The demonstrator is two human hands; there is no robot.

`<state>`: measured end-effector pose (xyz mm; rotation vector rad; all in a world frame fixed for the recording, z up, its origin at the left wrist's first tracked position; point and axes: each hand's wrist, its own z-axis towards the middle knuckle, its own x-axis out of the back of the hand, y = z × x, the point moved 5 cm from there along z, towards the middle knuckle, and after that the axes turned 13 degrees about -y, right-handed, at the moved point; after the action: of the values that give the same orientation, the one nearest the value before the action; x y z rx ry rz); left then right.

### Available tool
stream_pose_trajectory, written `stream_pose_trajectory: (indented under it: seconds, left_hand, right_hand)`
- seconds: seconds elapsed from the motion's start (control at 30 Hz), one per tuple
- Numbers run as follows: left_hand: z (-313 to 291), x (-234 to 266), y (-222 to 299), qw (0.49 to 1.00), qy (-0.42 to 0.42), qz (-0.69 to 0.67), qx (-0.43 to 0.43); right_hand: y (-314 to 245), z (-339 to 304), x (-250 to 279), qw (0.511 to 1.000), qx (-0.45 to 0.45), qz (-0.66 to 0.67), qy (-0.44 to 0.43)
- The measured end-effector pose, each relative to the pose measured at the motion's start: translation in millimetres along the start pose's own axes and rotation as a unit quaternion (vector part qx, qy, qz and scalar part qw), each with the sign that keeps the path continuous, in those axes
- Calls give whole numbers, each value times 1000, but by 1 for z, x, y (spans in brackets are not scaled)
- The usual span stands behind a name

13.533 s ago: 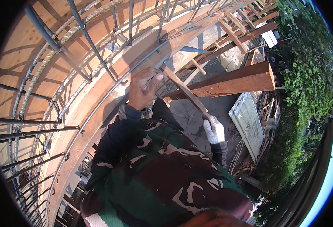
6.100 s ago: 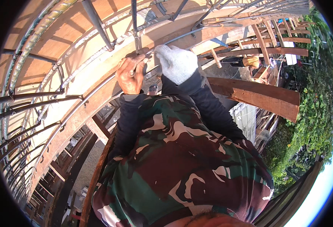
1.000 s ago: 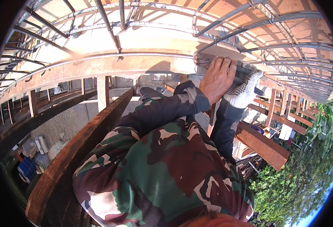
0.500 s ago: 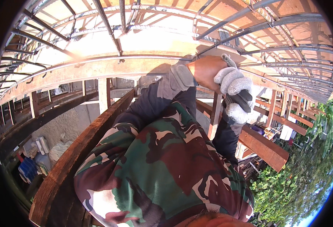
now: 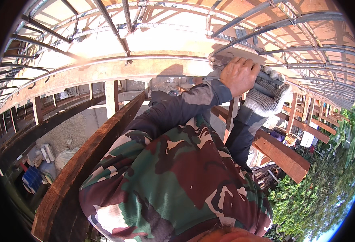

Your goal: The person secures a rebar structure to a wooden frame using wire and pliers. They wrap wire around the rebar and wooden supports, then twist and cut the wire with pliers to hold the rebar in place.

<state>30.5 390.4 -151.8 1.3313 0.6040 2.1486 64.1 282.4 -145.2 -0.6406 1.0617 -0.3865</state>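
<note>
Rebar (image 5: 153,60) runs along the top of the wooden formwork (image 5: 105,74), part of a cage of long bars and cross ties; both hands meet on it at upper right of centre. Left hand (image 5: 240,74), bare, fingers curled shut over a bar where a thin wire loop (image 5: 220,60) shows. Right hand (image 5: 266,94), in a knit glove, sits just beside and below it, partly hidden; cannot tell whether its fingers grip anything. Judgement: work at this joint wants the bare hand to pin the bar steady while the other acts close in, body weight kept back from the edge. Surface: sunlit plywood and timber beams (image 5: 282,155), a dark plank (image 5: 85,161) at left. Surroundings: open-air building site, raised; green foliage (image 5: 318,193) below right, bags and clutter on the ground lower left.
</note>
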Motion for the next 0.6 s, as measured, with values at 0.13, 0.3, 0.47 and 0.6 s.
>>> stream_pose_trajectory:
  seconds: [0.13, 0.3, 0.47, 0.6]
  left_hand:
    - [14, -17, 2, 997, -61, 40, 24]
    - [20, -23, -5, 991, -102, 66, 56]
    - [7, -26, 11, 989, -108, 105, 1]
    - [-30, 1, 29, 989, 89, 111, -40]
  right_hand:
    - [3, 10, -21, 996, 62, 18, 68]
    - [12, 21, -16, 996, 43, 40, 66]
    - [-1, 6, 6, 994, 14, 70, 82]
    - [-4, -29, 28, 990, -30, 101, 93]
